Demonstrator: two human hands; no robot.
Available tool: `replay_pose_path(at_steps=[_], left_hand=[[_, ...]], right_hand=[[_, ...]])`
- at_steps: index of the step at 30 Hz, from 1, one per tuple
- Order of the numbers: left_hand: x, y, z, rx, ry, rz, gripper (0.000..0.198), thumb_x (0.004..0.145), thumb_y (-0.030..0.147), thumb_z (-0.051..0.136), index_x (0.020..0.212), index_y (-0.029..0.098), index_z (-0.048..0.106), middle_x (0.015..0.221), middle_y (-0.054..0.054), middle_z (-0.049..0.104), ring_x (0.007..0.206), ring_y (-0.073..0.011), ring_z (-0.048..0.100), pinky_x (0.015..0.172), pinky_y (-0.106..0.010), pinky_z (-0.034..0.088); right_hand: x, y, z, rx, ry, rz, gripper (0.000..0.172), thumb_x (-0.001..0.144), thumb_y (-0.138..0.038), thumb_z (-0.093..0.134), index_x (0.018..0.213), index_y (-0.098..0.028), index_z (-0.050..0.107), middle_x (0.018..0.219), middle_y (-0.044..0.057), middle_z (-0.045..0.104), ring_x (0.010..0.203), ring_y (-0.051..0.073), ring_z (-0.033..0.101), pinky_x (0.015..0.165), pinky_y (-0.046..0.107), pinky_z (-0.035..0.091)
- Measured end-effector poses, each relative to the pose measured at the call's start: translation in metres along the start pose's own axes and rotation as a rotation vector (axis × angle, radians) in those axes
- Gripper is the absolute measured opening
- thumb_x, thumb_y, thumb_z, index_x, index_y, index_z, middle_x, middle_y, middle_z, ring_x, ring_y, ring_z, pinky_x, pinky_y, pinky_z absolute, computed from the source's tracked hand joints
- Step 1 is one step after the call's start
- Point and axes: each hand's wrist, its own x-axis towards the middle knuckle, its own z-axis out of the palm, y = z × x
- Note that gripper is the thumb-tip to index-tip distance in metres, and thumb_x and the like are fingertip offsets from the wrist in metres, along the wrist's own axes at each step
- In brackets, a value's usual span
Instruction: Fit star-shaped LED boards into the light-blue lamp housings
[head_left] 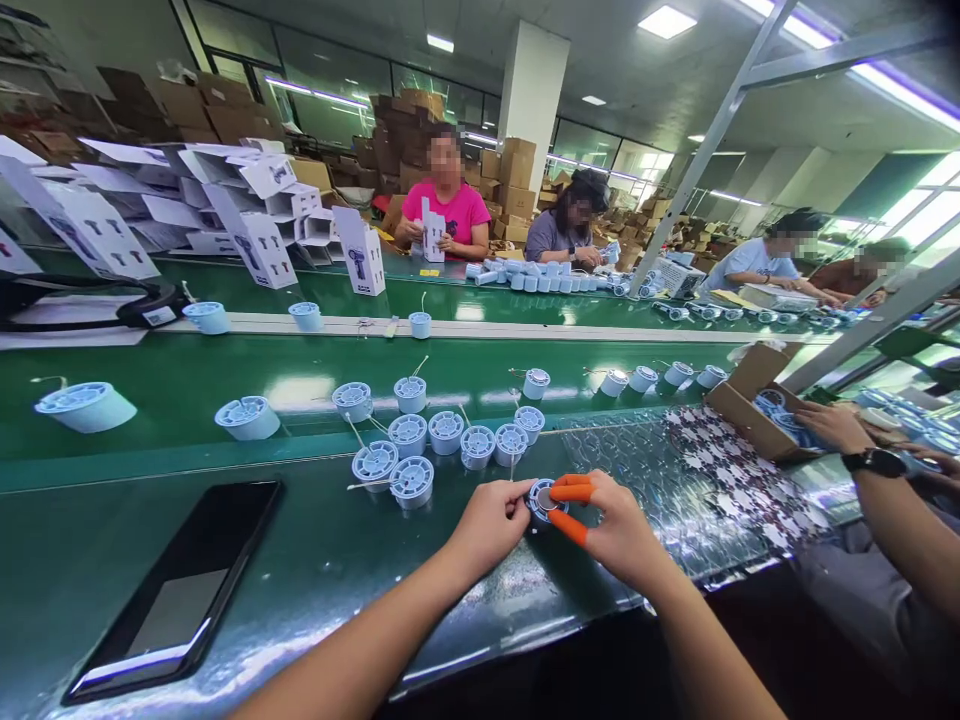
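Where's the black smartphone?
In the head view, the smartphone lies on the green conveyor belt, left of the person's left hand and the pale blue round parts.

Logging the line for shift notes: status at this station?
Left hand, right hand holding pale blue round part. Orange finger cots on right hand. More blue parts just beyond.

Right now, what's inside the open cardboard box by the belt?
Pale blue parts show inside the cardboard box. Anything deeper is hidden by the box's sides and flap.
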Motion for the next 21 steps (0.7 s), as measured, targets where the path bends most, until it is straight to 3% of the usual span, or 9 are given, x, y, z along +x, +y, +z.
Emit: replay_pose_path(at_steps=[4, 7, 15, 18, 21], left_hand=[[-0.002, 0.002, -0.003, 0.082, 0.119, 0.039, 0.040, 0.086, 0.014, 0.052, 0.117, 0.020, 0.076, 0.075, -0.004, 0.070, 0.063, -0.0145, 0.056, 0.063, -0.025, 0.045], [-0.003, 0.005, -0.002, 0.111, 0.138, 0.056, 0.037, 0.089, 0.017, 0.052, 0.118, 0.019, 0.075, 0.071, -0.003, 0.066, 0.061, -0.0143, 0.053, 0.063, -0.026, 0.044], [0.002, 0.001, 0.010, 0.067, 0.066, -0.112, 0.042, 0.087, 0.017, 0.054, 0.125, 0.016, 0.071, 0.058, 0.004, 0.050, 0.053, -0.0106, 0.041, 0.055, -0.023, 0.033], [0.004, -0.003, 0.012, 0.091, 0.042, -0.147, 0.044, 0.087, 0.016, 0.053, 0.128, 0.016, 0.070, 0.061, 0.003, 0.054, 0.055, -0.0114, 0.044, 0.057, -0.023, 0.034], [0.004, -0.005, 0.014, 0.139, -0.009, -0.073, 0.048, 0.086, 0.010, 0.049, 0.128, 0.021, 0.070, 0.071, -0.001, 0.061, 0.062, -0.0134, 0.052, 0.060, -0.024, 0.037]], right_hand=[[-0.003, 0.002, -0.006, 0.031, 0.013, -0.034, 0.018, 0.087, -0.028, 0.072, 0.103, -0.033, 0.076, 0.107, 0.003, 0.076, 0.097, 0.023, 0.068, 0.085, 0.040, 0.057], [-0.005, 0.006, -0.011, 0.014, 0.027, -0.079, 0.020, 0.087, -0.028, 0.071, 0.106, -0.032, 0.076, 0.110, 0.004, 0.075, 0.098, 0.024, 0.067, 0.087, 0.043, 0.056], [-0.002, 0.019, -0.013, -0.015, -0.012, -0.080, 0.018, 0.088, -0.029, 0.072, 0.105, -0.032, 0.076, 0.108, 0.003, 0.076, 0.094, 0.023, 0.067, 0.086, 0.042, 0.057], [-0.001, 0.019, -0.009, -0.005, 0.007, -0.054, 0.016, 0.087, -0.028, 0.072, 0.102, -0.032, 0.077, 0.107, 0.003, 0.077, 0.094, 0.023, 0.068, 0.085, 0.042, 0.057], [-0.001, 0.017, -0.004, 0.049, 0.026, -0.027, 0.017, 0.085, -0.024, 0.073, 0.101, -0.030, 0.076, 0.106, 0.003, 0.076, 0.096, 0.023, 0.068, 0.085, 0.041, 0.057]])
